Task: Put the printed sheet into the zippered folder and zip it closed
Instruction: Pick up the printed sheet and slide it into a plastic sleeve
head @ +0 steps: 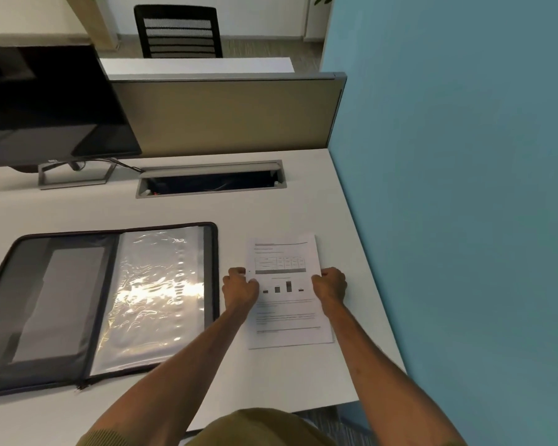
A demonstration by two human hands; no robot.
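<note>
The printed sheet [285, 304], white with a table and a small bar chart, lies on the white desk [207, 210] at the right. My left hand [240, 289] grips its left edge and my right hand [331, 286] grips its right edge, both about halfway up the page. The zippered folder [103, 304] lies wide open to the left of the sheet, unzipped. Its right half holds shiny clear plastic sleeves, and its left half shows a dark mesh pocket. The folder's right edge sits just left of my left hand.
A black monitor [45, 107] on a grey stand is at the back left. An open cable hatch [211, 180] is set into the desk behind the folder. A tan partition [226, 114] closes off the back, and a blue wall [458, 188] runs along the desk's right edge.
</note>
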